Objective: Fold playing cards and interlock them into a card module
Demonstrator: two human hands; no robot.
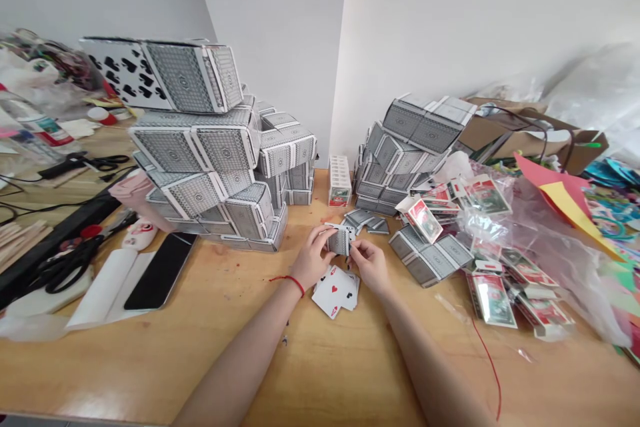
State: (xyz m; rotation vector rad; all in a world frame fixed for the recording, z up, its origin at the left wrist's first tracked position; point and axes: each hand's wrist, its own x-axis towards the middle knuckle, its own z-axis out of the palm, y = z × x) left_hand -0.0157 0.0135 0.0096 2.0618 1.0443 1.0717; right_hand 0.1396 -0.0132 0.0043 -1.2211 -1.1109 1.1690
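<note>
Between my hands, just above the table, is a small group of playing cards (339,241) with grey patterned backs. My left hand (316,255), with a red cord round its wrist, grips the cards from the left. The fingers of my right hand (369,261) pinch their right edge. Below them lies a loose pile of face-up cards (334,290), an ace of hearts on top. Several grey-backed cards (365,220) are spread on the table behind my hands. How many cards I hold cannot be made out.
Stacked blocks made of cards (200,147) rise at left, and another stack (410,147) at right. A card block (433,257) sits nearer. Opened card boxes (493,297) and plastic wrap lie at right. A phone (161,272) and black scissors (75,257) lie at left.
</note>
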